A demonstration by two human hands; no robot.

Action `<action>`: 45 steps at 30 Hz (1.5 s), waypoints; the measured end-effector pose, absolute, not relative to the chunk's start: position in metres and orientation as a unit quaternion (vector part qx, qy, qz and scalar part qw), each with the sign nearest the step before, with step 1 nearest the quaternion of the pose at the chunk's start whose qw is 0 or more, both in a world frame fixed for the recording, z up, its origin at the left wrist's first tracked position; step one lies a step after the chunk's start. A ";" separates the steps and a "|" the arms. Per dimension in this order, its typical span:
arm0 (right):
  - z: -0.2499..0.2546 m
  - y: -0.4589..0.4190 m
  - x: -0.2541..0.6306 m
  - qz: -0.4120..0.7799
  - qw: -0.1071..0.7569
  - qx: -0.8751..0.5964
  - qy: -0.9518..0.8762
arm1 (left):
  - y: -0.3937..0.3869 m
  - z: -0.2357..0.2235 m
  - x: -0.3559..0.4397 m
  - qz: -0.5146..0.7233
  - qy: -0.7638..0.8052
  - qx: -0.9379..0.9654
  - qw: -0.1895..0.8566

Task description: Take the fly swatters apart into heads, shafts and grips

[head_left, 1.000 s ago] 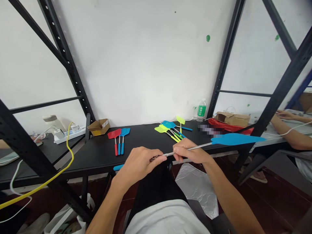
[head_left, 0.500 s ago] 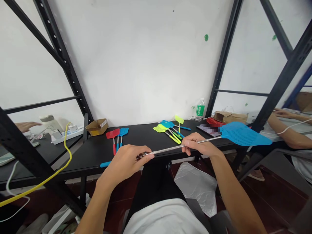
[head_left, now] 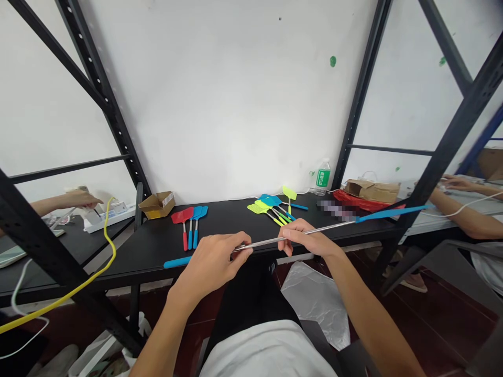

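Both hands hold one extended fly swatter with a thin metal shaft [head_left: 267, 241]. My left hand [head_left: 220, 259] is closed around the shaft's left part, and the blue handle [head_left: 176, 262] sticks out beyond it. Fingers of my right hand [head_left: 302, 235] pinch the shaft further right. The blue swatter head [head_left: 387, 213] points right and shows nearly edge-on. Beyond my left hand, a red swatter [head_left: 183, 215] and two blue swatters [head_left: 195, 213] lie side by side on the black table [head_left: 149, 246]. Several yellow-green and blue swatters [head_left: 271, 201] lie in a loose pile beyond my right hand.
An open cardboard box [head_left: 156, 205] stands at the back left. A water bottle [head_left: 323, 175] is by the wall, near a brown carton on red plastic [head_left: 369, 192]. Black metal posts [head_left: 113, 120] flank the table. Co-workers' arms show at left [head_left: 66, 201] and right [head_left: 451, 209].
The swatter has turned about its shaft, so its head went from broad to nearly edge-on. My right hand has shifted left along the shaft. A co-worker's hand at left reached further in.
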State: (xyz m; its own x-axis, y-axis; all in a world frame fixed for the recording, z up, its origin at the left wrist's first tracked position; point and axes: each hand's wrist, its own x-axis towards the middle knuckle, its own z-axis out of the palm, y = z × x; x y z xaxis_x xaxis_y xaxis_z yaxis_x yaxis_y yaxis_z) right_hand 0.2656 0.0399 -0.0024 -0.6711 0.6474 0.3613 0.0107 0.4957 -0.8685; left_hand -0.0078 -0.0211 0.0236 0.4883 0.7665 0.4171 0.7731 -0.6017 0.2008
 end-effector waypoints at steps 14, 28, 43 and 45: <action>-0.016 0.035 0.230 0.518 0.284 -0.205 -0.781 | -0.025 0.014 0.014 -0.203 -0.403 -0.892 0.010; -0.018 0.034 0.232 0.514 0.259 -0.228 -0.785 | -0.025 0.011 0.017 -0.186 -0.404 -0.896 0.004; -0.014 0.040 0.240 0.476 0.298 -0.242 -0.791 | -0.022 0.017 0.011 -0.194 -0.405 -0.893 0.000; -0.012 0.042 0.247 0.454 0.310 -0.247 -0.798 | -0.021 0.020 0.006 -0.201 -0.414 -0.888 -0.008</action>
State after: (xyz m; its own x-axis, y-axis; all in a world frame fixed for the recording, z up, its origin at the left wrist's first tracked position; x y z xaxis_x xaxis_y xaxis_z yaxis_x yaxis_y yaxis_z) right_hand 0.2466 0.0422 -0.0115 -0.6860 0.6755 0.2703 0.1135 0.4663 -0.8773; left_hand 0.0062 -0.0214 0.0198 0.5769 0.7378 0.3504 0.7315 -0.6576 0.1802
